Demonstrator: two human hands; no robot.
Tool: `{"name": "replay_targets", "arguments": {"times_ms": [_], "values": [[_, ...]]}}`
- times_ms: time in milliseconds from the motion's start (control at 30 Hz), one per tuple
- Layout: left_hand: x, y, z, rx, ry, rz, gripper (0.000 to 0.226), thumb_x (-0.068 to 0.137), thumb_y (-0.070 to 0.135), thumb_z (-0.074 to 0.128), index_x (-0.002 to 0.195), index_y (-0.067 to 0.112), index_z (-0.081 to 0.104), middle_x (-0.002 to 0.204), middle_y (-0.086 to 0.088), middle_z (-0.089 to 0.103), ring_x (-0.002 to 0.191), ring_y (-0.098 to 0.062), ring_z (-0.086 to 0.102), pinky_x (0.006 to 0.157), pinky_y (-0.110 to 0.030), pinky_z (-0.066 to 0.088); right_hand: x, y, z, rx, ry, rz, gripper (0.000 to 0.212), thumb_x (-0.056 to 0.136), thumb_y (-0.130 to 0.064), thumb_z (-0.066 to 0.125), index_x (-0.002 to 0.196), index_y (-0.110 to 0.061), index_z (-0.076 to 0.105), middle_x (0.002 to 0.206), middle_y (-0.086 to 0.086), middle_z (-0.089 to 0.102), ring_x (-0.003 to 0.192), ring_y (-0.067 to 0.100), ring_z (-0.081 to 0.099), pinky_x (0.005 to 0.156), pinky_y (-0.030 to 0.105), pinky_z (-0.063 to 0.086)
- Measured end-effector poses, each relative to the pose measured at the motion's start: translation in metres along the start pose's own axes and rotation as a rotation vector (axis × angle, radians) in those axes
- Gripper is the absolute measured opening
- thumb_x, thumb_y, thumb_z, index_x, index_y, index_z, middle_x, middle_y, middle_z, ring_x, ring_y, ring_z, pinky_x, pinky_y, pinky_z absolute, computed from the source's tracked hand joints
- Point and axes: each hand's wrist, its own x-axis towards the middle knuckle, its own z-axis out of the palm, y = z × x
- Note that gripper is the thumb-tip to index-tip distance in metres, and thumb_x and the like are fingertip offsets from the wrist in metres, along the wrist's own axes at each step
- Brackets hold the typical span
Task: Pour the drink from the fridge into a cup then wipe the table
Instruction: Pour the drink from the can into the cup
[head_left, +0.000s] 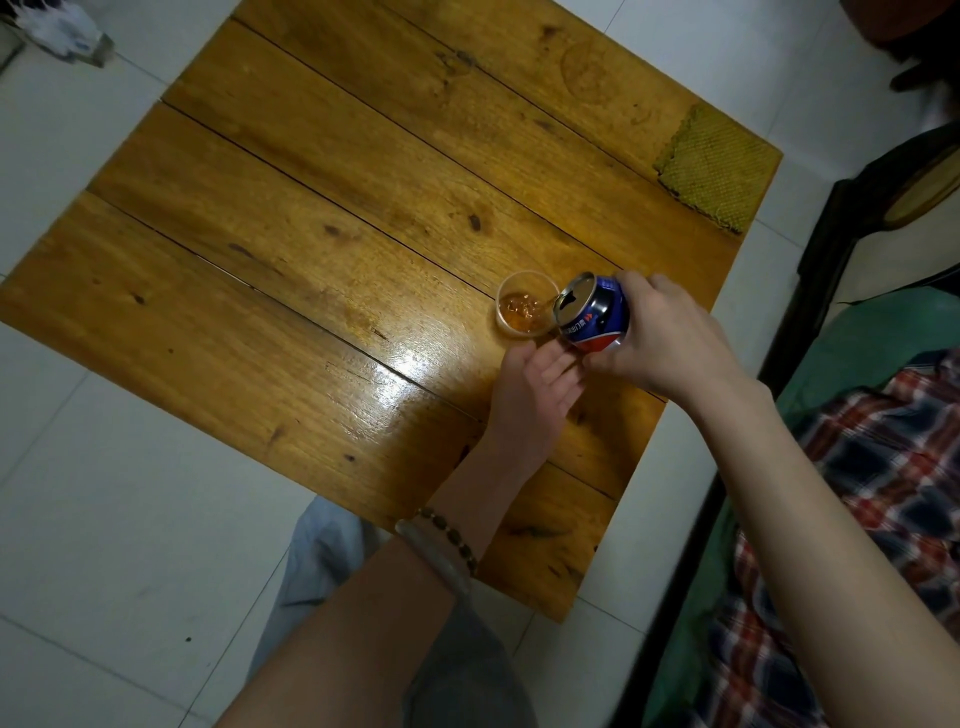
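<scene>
A blue drink can (595, 312) is tipped on its side over a small clear cup (522, 307) on the wooden table (291, 218). Amber drink streams from the can's mouth into the cup, which holds some liquid. My right hand (670, 338) grips the can from the right. My left hand (535, 395) lies palm up just below the cup and can, fingers relaxed, its fingertips close to the can's base. A yellow-green woven cloth (714, 169) lies at the table's far right corner.
White tiled floor (104, 467) surrounds the table. A dark chair frame (841, 228) with green and plaid fabric (883, 467) stands close on the right. A crumpled white bag (67, 31) sits on the floor at top left.
</scene>
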Motion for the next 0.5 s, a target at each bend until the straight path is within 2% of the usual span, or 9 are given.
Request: {"name": "replay_targets", "arguments": {"times_ms": [333,500], "values": [[-0.0015,-0.0031,-0.0027,0.030,-0.010,0.037,0.041,0.104,0.019,0.019,0.133,0.003,0.044,0.136,-0.017,0.051,0.127,-0.026,0.048,0.107,-0.037,0.036,-0.0005,-0.0013,0.0011,-0.014,-0.001,-0.006,0.080,0.064,-0.042,0.079,0.130,-0.017,0.041,0.112,0.009,0.053,0.101,0.027,0.052,0.077,0.039,0.048],[-0.0005,-0.0014,-0.0021,-0.056,-0.019,-0.018,0.047,0.103,0.027,0.018,0.136,0.004,0.043,0.138,-0.016,0.049,0.131,-0.026,0.043,0.107,-0.035,0.032,0.0003,-0.0012,0.0015,-0.012,-0.009,-0.004,0.080,0.064,-0.042,0.079,0.130,-0.018,0.041,0.112,0.010,0.052,0.101,0.028,0.052,0.077,0.038,0.046]]}}
